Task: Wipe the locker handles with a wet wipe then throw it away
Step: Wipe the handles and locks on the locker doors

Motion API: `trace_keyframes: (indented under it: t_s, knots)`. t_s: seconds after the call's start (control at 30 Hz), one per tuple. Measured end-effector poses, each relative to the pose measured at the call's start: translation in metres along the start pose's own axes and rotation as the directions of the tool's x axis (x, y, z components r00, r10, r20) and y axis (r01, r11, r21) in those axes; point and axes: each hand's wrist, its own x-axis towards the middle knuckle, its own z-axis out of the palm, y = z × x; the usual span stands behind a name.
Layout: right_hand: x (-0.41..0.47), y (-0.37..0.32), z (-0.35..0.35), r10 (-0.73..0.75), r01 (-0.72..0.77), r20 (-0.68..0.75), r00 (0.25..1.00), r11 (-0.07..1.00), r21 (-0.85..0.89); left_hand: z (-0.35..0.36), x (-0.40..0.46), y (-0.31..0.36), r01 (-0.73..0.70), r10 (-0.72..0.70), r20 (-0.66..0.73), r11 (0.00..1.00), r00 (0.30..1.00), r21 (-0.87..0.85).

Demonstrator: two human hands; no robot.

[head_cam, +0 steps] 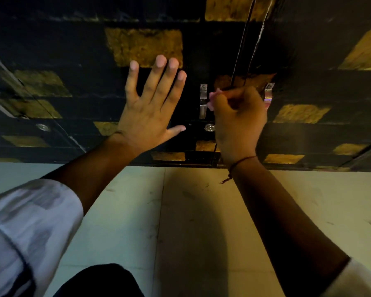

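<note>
A person's right hand is curled in a tight grip around a pink wet wipe, whose crumpled edge shows past the knuckles, right beside a metal locker handle. Whether the wipe touches that handle cannot be told. A second metal handle shows just past the fist on the other side, and a round lock sits below the first handle. The left hand is spread wide, fingers straight, laid flat toward the dark locker door patched with gold rectangles. A thin thread bracelet circles the right wrist. A pale rolled sleeve covers the left arm above a light tiled floor.
</note>
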Motion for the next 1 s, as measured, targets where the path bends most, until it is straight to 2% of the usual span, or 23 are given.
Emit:
trace_keyframes:
  t_s: [0.03,0.1,0.17,0.27,0.4,0.5,0.67,0.83,1.0]
  knots:
    - [-0.002,0.000,-0.003,-0.005,0.005,-0.002,1.000,1.000,0.024,0.001,0.000,0.000,-0.004,0.004,-0.003,1.000,1.000,-0.002]
    - [-0.011,-0.001,-0.004,-0.091,0.089,0.094,0.991,0.996,0.017,0.000,0.001,-0.001,-0.006,0.006,-0.009,1.000,1.000,0.018]
    - [-0.019,0.003,-0.002,-0.166,0.178,0.182,0.969,0.983,-0.051,-0.001,0.001,0.001,-0.006,0.006,-0.006,1.000,1.000,0.029]
    - [-0.025,0.019,-0.006,-0.211,0.241,0.188,0.959,0.958,-0.154,-0.003,0.001,0.002,0.003,-0.003,0.003,0.999,1.000,0.039]
    - [-0.035,0.034,-0.009,-0.247,0.284,0.194,0.950,0.939,-0.193,-0.005,0.003,0.004,0.009,-0.010,0.023,0.999,1.000,0.051]
    - [-0.026,0.043,0.001,-0.278,0.337,0.215,0.936,0.884,-0.323,-0.002,-0.001,0.007,-0.005,0.003,0.025,0.998,1.000,0.068]
    - [-0.022,0.050,0.003,-0.218,0.276,0.185,0.958,0.876,-0.396,0.000,-0.005,0.009,-0.016,0.015,0.022,0.998,1.000,0.056]
    - [-0.025,0.044,-0.007,-0.124,0.126,0.021,0.992,0.968,-0.217,-0.003,-0.005,0.009,-0.018,0.017,0.021,0.999,1.000,0.032]
    - [-0.035,0.019,-0.015,-0.139,0.159,0.114,0.984,0.968,-0.192,-0.013,0.002,0.017,-0.066,0.065,-0.004,0.997,0.998,-0.039]
